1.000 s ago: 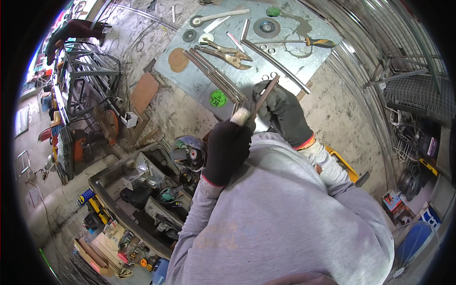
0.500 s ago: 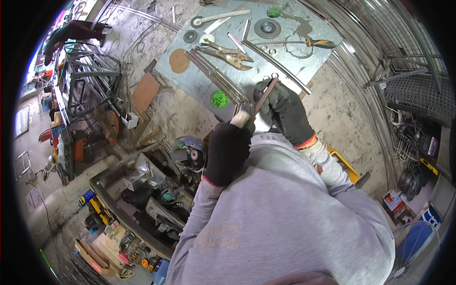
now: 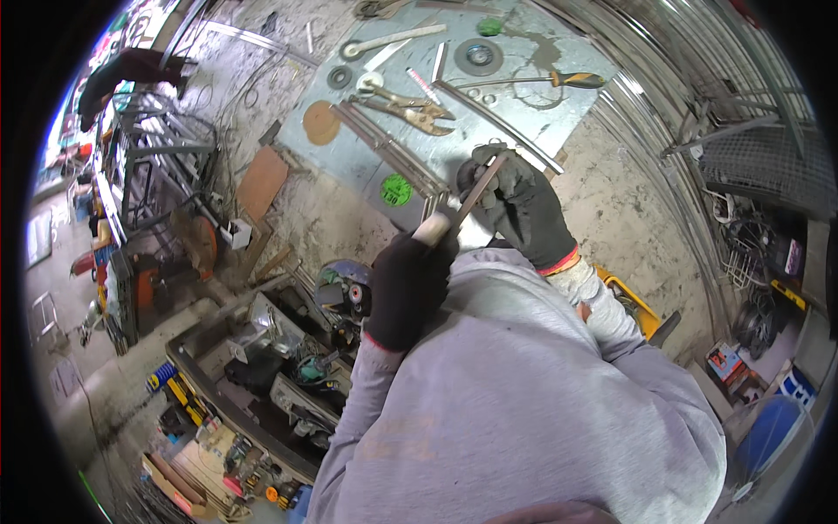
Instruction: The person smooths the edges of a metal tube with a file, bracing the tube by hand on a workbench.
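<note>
My left hand (image 3: pixel 406 288), in a black glove, is closed around the lower end of a flat, narrow brownish bar (image 3: pixel 480 190) that looks like a file. A pale, rounded piece (image 3: pixel 431 229) shows at its fingers; I cannot tell if it is a handle or a thumb. The bar slants up across the fingers of my right hand (image 3: pixel 528 210), in a dark grey glove. Those fingers are pinched together, and what they hold is hidden. Just beyond my left hand, several thin metal bars (image 3: pixel 388 147) lie side by side on the grey-blue sheet (image 3: pixel 349 196).
On the sheet lie pliers (image 3: pixel 410 112), an abrasive disc (image 3: pixel 479 57), a round brown disc (image 3: pixel 321 123), a green round sticker (image 3: pixel 395 189), a metal strip (image 3: pixel 502 122) and an orange-black handled tool (image 3: pixel 578 79). A tool bin (image 3: pixel 196 371) stands at left, metal tubes (image 3: pixel 672 192) at right.
My left hand has drawn back slightly down and left, and the bar has slid with it across my right hand. My right hand stays almost in place.
</note>
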The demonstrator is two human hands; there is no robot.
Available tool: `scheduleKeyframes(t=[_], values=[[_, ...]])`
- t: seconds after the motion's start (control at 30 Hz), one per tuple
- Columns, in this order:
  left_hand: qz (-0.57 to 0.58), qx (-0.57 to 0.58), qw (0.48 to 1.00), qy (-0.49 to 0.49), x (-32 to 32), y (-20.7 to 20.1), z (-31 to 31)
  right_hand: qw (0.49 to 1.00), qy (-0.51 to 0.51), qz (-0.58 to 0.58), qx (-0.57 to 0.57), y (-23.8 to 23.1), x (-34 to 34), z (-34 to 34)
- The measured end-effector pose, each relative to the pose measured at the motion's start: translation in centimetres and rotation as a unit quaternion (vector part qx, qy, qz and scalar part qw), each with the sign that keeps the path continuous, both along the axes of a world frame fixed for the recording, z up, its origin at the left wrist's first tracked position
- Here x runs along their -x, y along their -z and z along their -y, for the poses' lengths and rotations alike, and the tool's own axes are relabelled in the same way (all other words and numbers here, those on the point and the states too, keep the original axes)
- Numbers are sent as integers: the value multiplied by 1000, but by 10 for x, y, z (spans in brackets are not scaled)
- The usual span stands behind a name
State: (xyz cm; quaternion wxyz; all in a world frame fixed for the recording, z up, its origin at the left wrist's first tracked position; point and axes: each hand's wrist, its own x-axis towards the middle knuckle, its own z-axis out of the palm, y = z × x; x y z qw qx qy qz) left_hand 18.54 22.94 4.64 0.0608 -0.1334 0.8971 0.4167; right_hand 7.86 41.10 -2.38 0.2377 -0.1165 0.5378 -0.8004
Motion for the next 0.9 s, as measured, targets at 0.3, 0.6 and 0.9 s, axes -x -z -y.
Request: scheduleKeyframes(t=[0.3, 0.6, 0.9], values=[[7, -401, 897, -187, 2, -43, 27, 990, -31, 64, 120, -17, 8, -12], [52, -446, 881, -146, -8, -28, 17, 985, -42, -157, -63, -14, 12, -11], [67, -393, 910, -118, 5, -25, 32, 999, -25, 21, 3, -9, -7, 6]])
